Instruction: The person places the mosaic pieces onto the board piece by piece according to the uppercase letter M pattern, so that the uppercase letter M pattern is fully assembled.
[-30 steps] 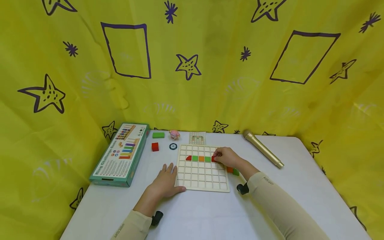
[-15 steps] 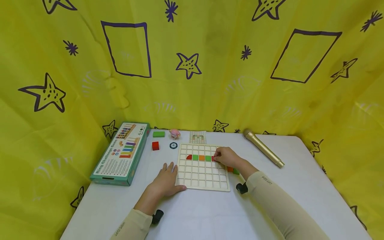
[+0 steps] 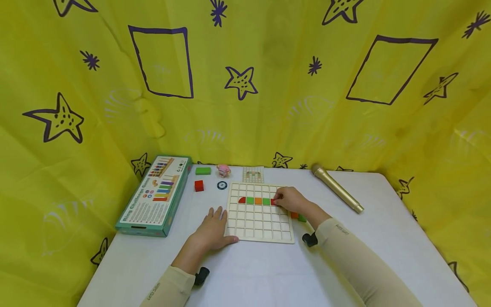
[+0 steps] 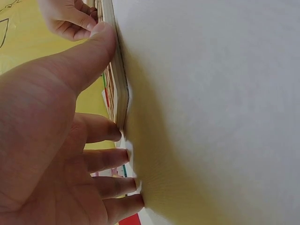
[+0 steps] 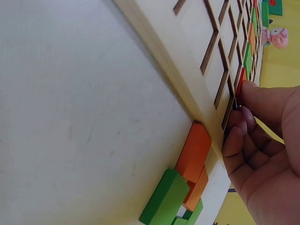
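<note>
A pale wooden grid board (image 3: pixel 249 224) lies on the white table. Across one of its upper rows run a red piece (image 3: pixel 242 200) with a rounded corner, a green square (image 3: pixel 250 201), an orange square (image 3: pixel 258 201) and another green square (image 3: pixel 266 201). At the row's right end my right hand (image 3: pixel 290 200) pinches a red block (image 5: pixel 241 82) between thumb and fingers, right at its cell; the fingers hide part of it. My left hand (image 3: pixel 210 232) lies at the board's lower left with fingers spread, its thumb (image 4: pixel 89 58) against the front edge in the left wrist view.
Orange blocks (image 5: pixel 192 152) and green blocks (image 5: pixel 164 197) lie beside the board's right edge. Behind it is a pattern card (image 3: pixel 253 175). Leftward are a pink figurine (image 3: pixel 223 170), a round token (image 3: pixel 222 185), a red cube (image 3: pixel 198 186), a green block (image 3: pixel 203 171) and a game box (image 3: pixel 153 200). A gold microphone (image 3: pixel 337 189) lies right.
Both hands hold nearly the same places throughout, the right one still pinching the red block at the row's end. The head view has shifted very slightly.
</note>
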The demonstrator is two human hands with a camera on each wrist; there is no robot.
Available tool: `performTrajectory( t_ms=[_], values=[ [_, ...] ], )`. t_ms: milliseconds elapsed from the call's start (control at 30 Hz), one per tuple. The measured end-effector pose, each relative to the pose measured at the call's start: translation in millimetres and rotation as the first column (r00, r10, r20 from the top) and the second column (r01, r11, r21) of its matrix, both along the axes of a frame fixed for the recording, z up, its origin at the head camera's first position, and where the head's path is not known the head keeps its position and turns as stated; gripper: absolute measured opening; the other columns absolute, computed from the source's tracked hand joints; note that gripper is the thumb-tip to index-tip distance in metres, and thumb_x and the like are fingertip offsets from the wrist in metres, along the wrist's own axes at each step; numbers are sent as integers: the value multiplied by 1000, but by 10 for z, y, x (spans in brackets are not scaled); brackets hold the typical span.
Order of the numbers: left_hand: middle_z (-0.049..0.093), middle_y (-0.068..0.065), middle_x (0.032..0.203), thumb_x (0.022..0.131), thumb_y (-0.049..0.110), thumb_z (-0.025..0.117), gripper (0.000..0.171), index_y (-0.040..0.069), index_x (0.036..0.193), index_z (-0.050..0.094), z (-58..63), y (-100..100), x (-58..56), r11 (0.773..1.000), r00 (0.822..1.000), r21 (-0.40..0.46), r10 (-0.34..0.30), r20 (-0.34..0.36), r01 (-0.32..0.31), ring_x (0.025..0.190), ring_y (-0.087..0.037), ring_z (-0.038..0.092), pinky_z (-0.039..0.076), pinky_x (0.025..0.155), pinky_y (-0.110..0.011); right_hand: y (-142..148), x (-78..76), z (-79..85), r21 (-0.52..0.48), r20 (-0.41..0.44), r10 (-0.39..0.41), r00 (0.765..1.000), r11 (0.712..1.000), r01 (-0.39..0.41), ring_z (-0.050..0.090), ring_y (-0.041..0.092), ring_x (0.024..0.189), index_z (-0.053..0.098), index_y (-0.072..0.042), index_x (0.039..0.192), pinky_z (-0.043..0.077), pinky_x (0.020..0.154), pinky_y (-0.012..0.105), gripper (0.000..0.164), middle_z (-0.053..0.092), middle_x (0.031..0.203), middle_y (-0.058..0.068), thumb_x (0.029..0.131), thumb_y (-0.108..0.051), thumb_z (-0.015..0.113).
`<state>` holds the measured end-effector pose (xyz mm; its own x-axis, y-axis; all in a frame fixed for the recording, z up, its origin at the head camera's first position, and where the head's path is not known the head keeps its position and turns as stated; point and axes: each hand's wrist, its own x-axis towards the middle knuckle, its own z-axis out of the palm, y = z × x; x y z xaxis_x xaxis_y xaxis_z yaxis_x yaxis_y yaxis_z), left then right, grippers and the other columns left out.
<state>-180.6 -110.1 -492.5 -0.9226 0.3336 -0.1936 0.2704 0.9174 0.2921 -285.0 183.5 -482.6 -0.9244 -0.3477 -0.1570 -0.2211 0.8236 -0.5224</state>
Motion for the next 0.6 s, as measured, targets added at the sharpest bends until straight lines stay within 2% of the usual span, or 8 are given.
performTrajectory(
  t_ms=[200, 400, 600],
  values=[
    [31, -27, 158, 85, 57, 73, 98, -8, 150, 39, 12, 10, 9, 1000, 1000, 0, 4, 2, -4, 145, -51, 24, 30, 115, -56, 39, 30, -13, -37, 19, -22, 1000, 999, 23, 56, 18, 85, 71, -9, 96, 49, 81, 37, 6, 65, 89, -1, 95, -15, 71],
    [31, -27, 158, 85, 57, 73, 98, -8, 150, 39, 21, 18, 17, 1000, 1000, 6, 5, 9, -5, 145, -51, 23, 30, 115, -56, 100, 91, -16, -89, 29, -42, 999, 995, 45, 56, 19, 85, 72, -11, 100, 49, 79, 37, 9, 65, 91, -1, 96, -18, 70],
    [30, -27, 158, 86, 56, 73, 97, -8, 150, 38, 35, 13, 12, 1000, 1000, 7, 3, 5, -3, 145, -52, 23, 30, 115, -56, 178, 140, 19, -105, 6, -48, 999, 993, 49, 57, 19, 86, 72, -12, 102, 49, 80, 37, 9, 66, 93, 0, 97, -20, 69]
  ],
)
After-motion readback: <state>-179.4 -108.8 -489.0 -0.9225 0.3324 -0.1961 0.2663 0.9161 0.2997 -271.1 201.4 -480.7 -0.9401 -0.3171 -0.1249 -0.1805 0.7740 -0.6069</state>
